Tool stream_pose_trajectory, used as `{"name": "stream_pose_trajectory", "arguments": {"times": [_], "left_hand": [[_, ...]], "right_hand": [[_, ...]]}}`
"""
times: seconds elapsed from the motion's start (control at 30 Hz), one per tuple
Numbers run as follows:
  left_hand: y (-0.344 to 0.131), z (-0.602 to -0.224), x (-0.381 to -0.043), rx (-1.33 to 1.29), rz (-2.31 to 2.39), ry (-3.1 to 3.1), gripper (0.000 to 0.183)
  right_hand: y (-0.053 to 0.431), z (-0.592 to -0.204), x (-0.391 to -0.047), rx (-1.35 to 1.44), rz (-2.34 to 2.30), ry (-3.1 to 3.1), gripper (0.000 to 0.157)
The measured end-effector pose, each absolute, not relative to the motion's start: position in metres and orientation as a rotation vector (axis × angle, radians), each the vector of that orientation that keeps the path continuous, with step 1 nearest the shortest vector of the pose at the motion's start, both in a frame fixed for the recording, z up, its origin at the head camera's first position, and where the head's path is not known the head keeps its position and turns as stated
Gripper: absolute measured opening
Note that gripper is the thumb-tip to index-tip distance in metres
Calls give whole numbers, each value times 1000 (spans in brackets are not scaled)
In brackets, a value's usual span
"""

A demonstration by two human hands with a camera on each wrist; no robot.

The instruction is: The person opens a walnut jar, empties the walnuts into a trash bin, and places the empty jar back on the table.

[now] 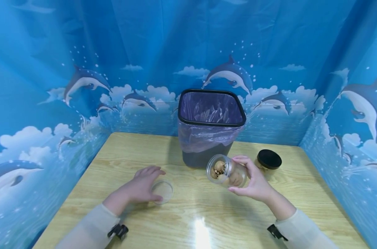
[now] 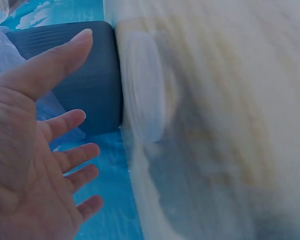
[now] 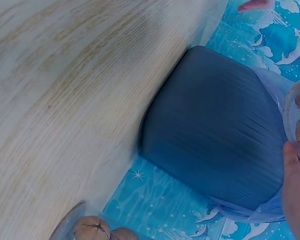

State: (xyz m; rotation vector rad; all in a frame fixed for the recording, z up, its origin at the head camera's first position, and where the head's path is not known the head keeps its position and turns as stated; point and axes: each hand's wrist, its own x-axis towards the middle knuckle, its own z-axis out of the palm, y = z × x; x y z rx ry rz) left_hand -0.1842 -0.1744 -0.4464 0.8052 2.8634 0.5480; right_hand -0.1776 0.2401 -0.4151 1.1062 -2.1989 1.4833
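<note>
A clear open-mouthed jar [image 1: 237, 172] with walnuts inside is tilted, its mouth toward the left. My right hand [image 1: 253, 180] grips this jar around its base end, above the table in front of the bin. In the right wrist view, only part of the jar [image 3: 292, 107] shows at the right edge. A round clear lid [image 1: 164, 191] lies flat on the table. Over its left side hovers my left hand [image 1: 143, 186], fingers spread. The left wrist view shows the lid [image 2: 145, 90] apart from those fingers.
A dark bin [image 1: 196, 157] with a purple liner and black rim stands at the back middle. Right of it sits a second jar with a black lid [image 1: 269, 159] and walnuts [image 3: 92, 229] inside. Blue dolphin-print curtains [image 1: 151, 41] enclose the wooden table [image 1: 176, 224].
</note>
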Motion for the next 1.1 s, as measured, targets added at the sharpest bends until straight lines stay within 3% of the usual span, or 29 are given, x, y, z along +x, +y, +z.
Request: {"name": "stream_pose_trajectory", "arguments": {"times": [0.53, 1.1], "left_hand": [[-157, -409, -192, 967, 665, 3032, 74], [-129, -361, -209, 1012, 603, 3195, 76]], "right_hand": [[241, -411, -178, 1078, 1456, -2226, 89], [242, -412, -178, 1082, 1480, -2204, 90]]}}
